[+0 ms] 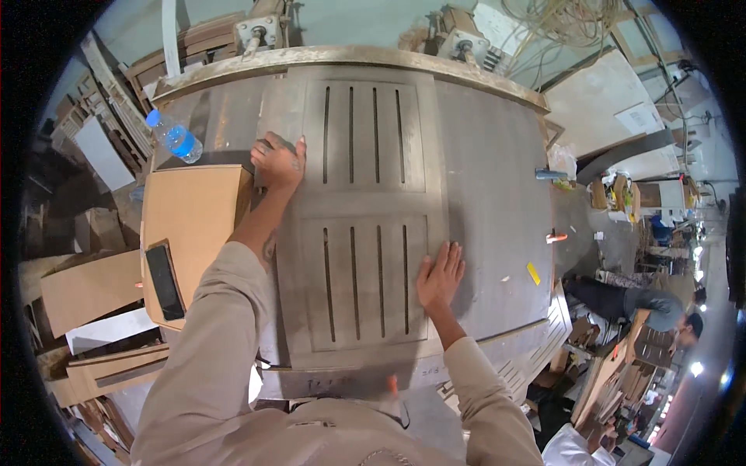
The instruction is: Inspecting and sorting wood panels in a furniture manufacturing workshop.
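A grey-brown wooden panel (361, 210) with two recessed fields of long slots lies flat on a dusty work table (489, 194). My left hand (277, 160) grips the panel's left edge near its far corner, fingers curled over it. My right hand (440, 274) rests flat on the panel's right side, fingers spread, holding nothing.
A stack of tan boards (190, 225) sits at the table's left with a black phone (164, 281) on it. A blue-capped water bottle (174, 137) lies behind. Small tools (556, 237) lie at the right edge. People (645, 303) crouch on the floor at right among wood stacks.
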A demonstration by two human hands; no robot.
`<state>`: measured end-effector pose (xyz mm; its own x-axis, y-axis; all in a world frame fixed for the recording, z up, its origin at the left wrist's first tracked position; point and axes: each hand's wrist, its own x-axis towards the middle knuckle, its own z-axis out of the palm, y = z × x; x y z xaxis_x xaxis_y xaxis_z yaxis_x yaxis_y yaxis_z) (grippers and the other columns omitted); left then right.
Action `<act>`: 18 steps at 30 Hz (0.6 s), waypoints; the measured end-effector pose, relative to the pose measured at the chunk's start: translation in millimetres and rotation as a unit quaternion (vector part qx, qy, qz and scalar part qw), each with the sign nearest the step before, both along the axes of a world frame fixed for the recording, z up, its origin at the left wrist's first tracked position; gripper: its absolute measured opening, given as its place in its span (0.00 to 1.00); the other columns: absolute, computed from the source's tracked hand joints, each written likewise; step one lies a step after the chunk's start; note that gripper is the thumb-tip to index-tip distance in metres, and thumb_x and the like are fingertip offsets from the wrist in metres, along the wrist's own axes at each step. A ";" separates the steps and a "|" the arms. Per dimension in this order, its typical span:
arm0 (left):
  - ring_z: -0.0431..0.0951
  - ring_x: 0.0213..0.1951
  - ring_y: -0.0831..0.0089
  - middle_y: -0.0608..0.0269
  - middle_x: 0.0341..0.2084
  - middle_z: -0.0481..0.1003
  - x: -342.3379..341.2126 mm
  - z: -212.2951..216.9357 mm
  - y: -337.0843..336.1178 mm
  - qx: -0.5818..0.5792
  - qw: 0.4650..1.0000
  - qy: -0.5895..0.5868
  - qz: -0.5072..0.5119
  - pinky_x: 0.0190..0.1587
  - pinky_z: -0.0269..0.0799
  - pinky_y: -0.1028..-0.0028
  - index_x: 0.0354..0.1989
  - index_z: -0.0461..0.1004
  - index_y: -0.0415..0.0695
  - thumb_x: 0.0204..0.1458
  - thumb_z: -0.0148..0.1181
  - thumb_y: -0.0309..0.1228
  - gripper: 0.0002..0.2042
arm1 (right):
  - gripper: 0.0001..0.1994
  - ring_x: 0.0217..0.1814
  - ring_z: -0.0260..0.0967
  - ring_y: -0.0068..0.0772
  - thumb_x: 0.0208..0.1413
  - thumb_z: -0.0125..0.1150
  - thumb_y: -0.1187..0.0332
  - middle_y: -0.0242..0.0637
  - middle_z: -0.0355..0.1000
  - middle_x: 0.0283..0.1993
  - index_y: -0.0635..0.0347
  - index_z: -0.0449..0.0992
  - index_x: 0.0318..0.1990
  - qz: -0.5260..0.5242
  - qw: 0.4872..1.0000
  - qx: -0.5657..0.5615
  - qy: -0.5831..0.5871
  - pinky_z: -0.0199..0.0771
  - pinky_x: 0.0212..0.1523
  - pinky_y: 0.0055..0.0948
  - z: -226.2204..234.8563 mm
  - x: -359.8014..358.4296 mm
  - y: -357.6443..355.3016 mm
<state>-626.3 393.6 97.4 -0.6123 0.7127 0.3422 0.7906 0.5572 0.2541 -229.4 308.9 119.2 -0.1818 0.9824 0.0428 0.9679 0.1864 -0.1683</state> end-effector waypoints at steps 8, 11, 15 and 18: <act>0.62 0.48 0.44 0.30 0.44 0.64 2.6 -2.4 4.5 -0.006 1.000 0.014 -0.005 0.51 0.57 0.50 0.54 0.59 0.27 0.54 0.52 0.54 0.36 | 0.30 0.70 0.49 0.52 0.64 0.40 0.51 0.55 0.51 0.69 0.65 0.56 0.65 0.013 0.996 0.063 0.063 0.47 0.68 0.51 -6.4 -64.4 144.6; 0.59 0.51 0.44 0.29 0.45 0.63 -4.3 -9.2 2.3 -0.041 0.999 -0.008 -0.004 0.54 0.54 0.51 0.52 0.59 0.26 0.53 0.52 0.55 0.37 | 0.31 0.70 0.48 0.54 0.64 0.40 0.50 0.57 0.49 0.69 0.65 0.54 0.65 0.044 0.997 0.067 0.017 0.48 0.67 0.52 -6.0 -68.7 144.1; 0.60 0.48 0.44 0.30 0.42 0.64 -5.4 -7.6 4.6 -0.032 0.999 0.010 -0.015 0.52 0.55 0.52 0.51 0.60 0.26 0.53 0.52 0.55 0.36 | 0.29 0.71 0.45 0.57 0.65 0.38 0.51 0.60 0.47 0.69 0.64 0.53 0.66 0.050 0.997 0.051 0.025 0.48 0.68 0.51 -11.9 -65.8 147.0; 0.63 0.44 0.43 0.28 0.41 0.65 -10.4 -20.3 5.5 0.007 0.999 0.035 -0.018 0.48 0.57 0.49 0.52 0.60 0.27 0.53 0.50 0.58 0.38 | 0.28 0.71 0.46 0.59 0.66 0.36 0.53 0.61 0.46 0.69 0.63 0.52 0.66 0.051 0.997 0.036 0.042 0.49 0.68 0.50 -15.0 -66.7 149.1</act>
